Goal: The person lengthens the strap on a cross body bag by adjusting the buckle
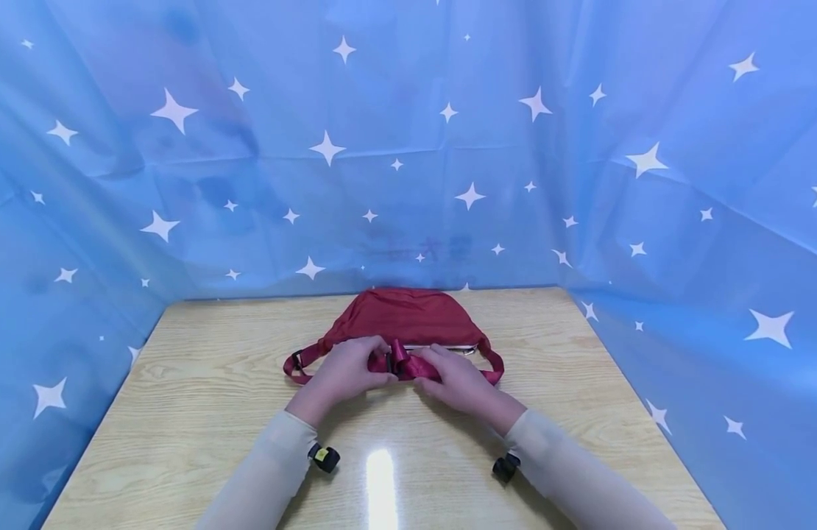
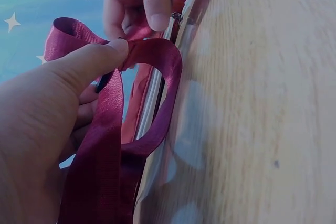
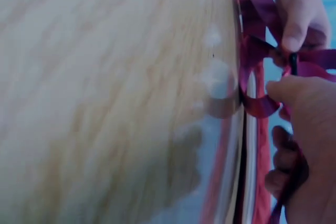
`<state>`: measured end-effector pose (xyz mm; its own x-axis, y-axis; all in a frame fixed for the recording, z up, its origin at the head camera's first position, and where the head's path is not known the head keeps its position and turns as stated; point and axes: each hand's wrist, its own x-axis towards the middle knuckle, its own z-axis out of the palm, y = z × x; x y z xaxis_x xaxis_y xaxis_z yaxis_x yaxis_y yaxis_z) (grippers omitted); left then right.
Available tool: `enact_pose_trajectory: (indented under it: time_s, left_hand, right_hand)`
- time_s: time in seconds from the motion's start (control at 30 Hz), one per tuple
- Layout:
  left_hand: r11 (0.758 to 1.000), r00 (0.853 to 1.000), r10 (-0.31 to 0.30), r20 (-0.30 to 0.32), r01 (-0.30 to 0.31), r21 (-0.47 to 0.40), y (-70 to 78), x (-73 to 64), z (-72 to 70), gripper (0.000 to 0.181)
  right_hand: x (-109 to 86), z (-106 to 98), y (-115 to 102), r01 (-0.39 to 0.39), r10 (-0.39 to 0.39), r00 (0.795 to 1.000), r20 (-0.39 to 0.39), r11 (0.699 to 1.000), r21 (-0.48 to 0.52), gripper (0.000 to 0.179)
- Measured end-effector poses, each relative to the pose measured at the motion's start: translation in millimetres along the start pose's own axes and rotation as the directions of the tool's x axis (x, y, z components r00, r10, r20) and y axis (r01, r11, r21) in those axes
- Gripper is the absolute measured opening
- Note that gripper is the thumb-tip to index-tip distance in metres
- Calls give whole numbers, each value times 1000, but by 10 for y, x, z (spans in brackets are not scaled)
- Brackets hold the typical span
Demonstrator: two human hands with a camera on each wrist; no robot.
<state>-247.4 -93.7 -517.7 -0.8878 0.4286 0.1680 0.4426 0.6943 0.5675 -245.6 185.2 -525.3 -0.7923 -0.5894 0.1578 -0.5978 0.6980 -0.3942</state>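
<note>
A dark red waist bag lies on the table in front of me, its zipper side toward me. My left hand pinches the bag's red strap between thumb and fingers, by a small black buckle piece. From the other side my right hand holds the strap as well, its lower fingers curled round it. Between the hands the webbing stands up in a loop. The fingers hide part of the black piece, so its exact kind cannot be told.
The bag rests on a light wooden table, close to its back edge. Blue curtains with white stars hang behind and at both sides. A black strap adjuster sits at the bag's left end.
</note>
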Motion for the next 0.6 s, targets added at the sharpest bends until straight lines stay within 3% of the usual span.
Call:
enact_pose_trajectory:
  time_s: [0.3,0.6]
  left_hand:
    - [1000,1000,-6,5,6,15,-39,-22,-12,40]
    - [1000,1000,1,8,-1,9,-48,-18,-30,39]
  right_hand:
    - [-59,-182,107,22,-19,999,26,996,-91,49]
    - [-169,-316,326,-28,33,998,57,996,-80,49]
